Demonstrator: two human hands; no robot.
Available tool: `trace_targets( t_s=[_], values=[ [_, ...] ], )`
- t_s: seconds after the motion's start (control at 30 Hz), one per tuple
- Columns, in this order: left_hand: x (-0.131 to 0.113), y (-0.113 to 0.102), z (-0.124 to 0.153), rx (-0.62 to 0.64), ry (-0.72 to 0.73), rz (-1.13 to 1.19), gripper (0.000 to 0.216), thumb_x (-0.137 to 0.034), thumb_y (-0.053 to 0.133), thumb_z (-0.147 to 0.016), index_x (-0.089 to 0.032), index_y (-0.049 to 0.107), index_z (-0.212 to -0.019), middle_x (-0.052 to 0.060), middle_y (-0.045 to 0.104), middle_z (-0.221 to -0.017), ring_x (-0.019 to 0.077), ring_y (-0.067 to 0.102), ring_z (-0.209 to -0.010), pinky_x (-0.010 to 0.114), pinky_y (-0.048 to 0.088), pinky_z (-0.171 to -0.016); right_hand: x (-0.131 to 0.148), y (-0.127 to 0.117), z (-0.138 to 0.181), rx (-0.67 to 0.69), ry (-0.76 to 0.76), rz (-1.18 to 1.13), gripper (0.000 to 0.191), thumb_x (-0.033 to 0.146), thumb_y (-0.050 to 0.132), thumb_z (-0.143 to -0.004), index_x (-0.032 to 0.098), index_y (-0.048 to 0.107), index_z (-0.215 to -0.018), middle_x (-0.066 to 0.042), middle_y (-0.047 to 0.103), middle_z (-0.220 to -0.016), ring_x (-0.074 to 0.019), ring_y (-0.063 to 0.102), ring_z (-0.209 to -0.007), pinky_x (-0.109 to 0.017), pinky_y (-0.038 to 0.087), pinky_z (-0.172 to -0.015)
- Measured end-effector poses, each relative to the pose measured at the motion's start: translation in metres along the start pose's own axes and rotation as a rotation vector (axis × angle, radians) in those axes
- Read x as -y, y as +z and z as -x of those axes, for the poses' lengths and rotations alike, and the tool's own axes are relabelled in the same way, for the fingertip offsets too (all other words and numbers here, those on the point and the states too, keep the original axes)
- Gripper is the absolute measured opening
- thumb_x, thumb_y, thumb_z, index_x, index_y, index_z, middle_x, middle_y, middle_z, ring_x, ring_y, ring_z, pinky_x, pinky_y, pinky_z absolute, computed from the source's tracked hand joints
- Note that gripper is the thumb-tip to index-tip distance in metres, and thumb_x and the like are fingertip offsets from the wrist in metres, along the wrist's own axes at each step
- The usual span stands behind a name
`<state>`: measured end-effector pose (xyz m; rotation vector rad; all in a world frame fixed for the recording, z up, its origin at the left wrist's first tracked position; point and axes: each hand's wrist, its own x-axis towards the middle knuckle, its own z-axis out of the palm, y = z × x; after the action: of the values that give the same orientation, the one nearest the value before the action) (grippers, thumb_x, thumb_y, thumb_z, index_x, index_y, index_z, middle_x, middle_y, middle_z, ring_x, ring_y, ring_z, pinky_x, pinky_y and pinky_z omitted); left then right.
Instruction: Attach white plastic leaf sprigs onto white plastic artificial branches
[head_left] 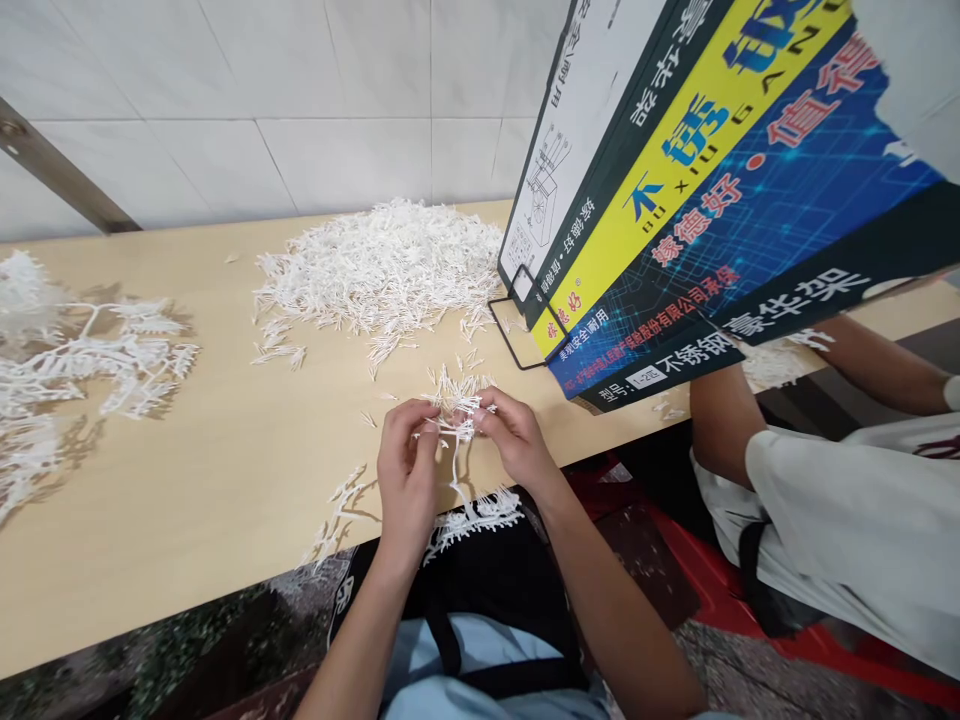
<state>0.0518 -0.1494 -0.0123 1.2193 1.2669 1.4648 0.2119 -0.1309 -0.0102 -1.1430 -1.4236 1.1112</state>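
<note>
A white branching plastic sprue is held at the table's near edge, its stem hanging down to a comb-like lower branch over my lap. My left hand pinches its upper cluster from the left, thumb against fingers. From the right, my right hand grips the same cluster with thumb and forefinger. Thin white prongs stick up between the two hands; the fingertips partly cover them. Just beyond lies a big heap of small loose white plastic pieces. A stripped bit of sprue rests left of my left hand.
More tangled white sprues are piled at the left of the wooden table. A tall printed cardboard box stands on the right beside a black wire frame. Beyond it sits another person, a white sleeve showing. Tiled wall behind.
</note>
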Motion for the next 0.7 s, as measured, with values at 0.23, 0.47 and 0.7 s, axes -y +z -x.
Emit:
trace_targets(
  t_s=[0.23,0.47,0.7],
  values=[
    [-0.0024,-0.0016,0.0000,0.158,0.005,-0.082,0.026,-0.041,0.064,-0.100,-0.025,0.072,-0.119,0.007,0.070,-0.121,0.0217,0.064,-0.108,0.031,0.049,-0.092,0.0056,-0.0012,0.0015,0.114,0.001,0.100,0.032,0.041,0.056,-0.102,0.022,0.055,-0.077,0.004,0.049,-0.066,-0.0143,0.047,-0.062,-0.027,0.036,-0.062],
    [-0.0039,-0.0010,-0.0030,0.309,0.022,-0.051,0.026,-0.041,0.064,-0.101,-0.024,0.079,-0.114,0.009,0.073,-0.114,0.0241,0.066,-0.108,0.033,0.049,-0.092,0.0065,-0.0011,0.0032,0.163,-0.018,0.153,0.037,0.043,0.058,-0.100,0.021,0.054,-0.071,0.005,0.041,-0.061,-0.0122,0.037,-0.057,-0.027,0.028,-0.057],
    [-0.0028,-0.0022,-0.0010,0.286,-0.089,-0.077,0.033,-0.045,0.066,-0.099,-0.019,0.065,-0.078,-0.001,0.057,-0.073,0.0151,0.048,-0.069,0.027,0.036,-0.066,0.0066,-0.0036,0.0047,0.150,-0.009,0.143,0.036,0.039,0.060,-0.097,0.020,0.053,-0.067,0.006,0.038,-0.058,-0.0115,0.034,-0.055,-0.027,0.026,-0.056]
  ],
)
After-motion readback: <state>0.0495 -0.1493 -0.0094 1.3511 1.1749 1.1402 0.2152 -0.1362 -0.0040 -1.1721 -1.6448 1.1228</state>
